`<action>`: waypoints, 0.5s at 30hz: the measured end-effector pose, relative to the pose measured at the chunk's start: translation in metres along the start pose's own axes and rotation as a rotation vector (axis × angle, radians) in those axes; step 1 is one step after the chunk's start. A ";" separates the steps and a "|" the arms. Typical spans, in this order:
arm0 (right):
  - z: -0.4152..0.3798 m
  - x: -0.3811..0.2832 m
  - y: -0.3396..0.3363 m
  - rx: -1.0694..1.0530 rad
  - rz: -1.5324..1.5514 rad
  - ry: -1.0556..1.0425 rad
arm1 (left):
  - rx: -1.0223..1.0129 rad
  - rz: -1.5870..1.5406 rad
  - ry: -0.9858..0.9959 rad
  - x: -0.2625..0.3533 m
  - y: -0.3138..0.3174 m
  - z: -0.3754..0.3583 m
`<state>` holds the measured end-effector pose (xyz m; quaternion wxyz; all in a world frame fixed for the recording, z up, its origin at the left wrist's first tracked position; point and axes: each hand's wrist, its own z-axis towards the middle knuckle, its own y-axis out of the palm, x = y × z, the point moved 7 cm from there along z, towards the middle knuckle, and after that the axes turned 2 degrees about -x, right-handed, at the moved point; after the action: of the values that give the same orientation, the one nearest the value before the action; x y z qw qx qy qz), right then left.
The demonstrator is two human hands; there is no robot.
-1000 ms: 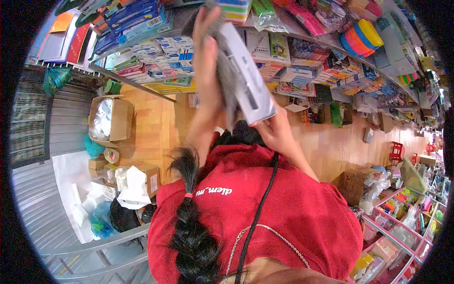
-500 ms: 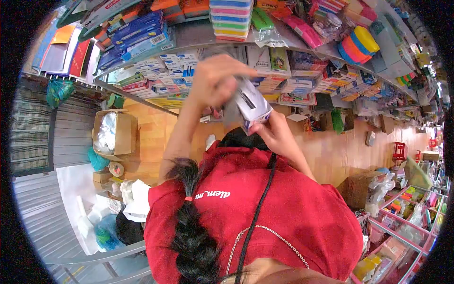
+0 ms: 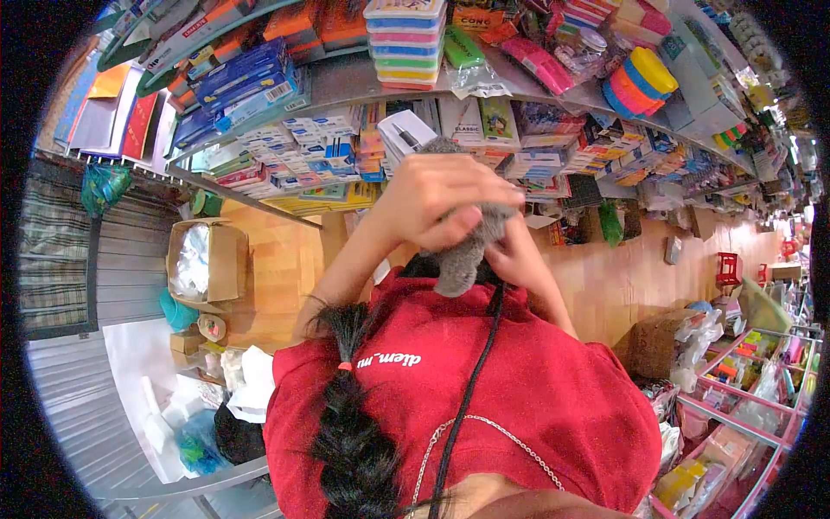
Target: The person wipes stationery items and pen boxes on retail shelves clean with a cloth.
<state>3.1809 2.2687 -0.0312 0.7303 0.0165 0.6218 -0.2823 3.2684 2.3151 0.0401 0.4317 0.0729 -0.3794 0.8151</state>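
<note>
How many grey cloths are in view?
1: the grey cloth is in the left grip, with the right grip close by. The left grip covers part of it; others could be hidden.

We reach forward with our 2 bare arms, our left arm (image 3: 333, 272) and right arm (image 3: 551, 290) leaning in. Our left hand (image 3: 437, 195) is on top, with its back facing up and its fingers bent. Our right hand (image 3: 517, 253) is close by, partly hidden.

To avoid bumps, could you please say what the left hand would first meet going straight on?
Just ahead of the left hand, the way looks free; farther rightward, perhaps a bright green plastic-looking item comes first; depth unclear.
</note>
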 end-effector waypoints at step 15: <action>-0.025 0.015 0.002 -0.054 -0.160 -0.031 | 0.012 0.166 0.089 0.030 0.021 0.000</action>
<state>3.1608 2.2739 -0.0510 0.7152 -0.0572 0.6171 -0.3232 3.2339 2.3278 0.0417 0.3785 0.0072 -0.3595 0.8529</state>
